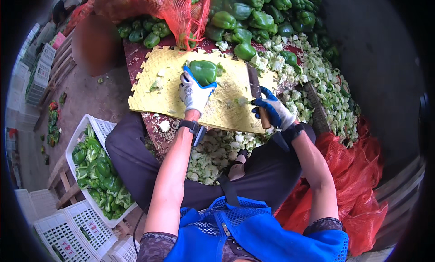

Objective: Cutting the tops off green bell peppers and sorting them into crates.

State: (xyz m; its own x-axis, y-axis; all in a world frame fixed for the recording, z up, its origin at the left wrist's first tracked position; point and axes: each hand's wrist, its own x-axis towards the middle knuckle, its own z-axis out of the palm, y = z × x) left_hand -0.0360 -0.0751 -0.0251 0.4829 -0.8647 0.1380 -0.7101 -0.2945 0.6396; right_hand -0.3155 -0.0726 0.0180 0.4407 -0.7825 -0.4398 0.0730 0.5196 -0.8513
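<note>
A whole green bell pepper (203,72) rests on the yellow foam mat (170,92), gripped by my left hand (195,92) in a white and blue glove. My right hand (275,110), gloved the same way, is closed round the wooden handle of a knife (255,80). The blade points away from me and lies over the right part of the mat, apart from the pepper. Small green scraps and pale seeds are scattered over the mat.
Whole green peppers (260,19) are heaped at the far side, near a red mesh bag (154,8). Cut cores (324,92) pile up on the right and below the mat. A white crate (70,148) of cut peppers stands left; red netting (344,180) lies right.
</note>
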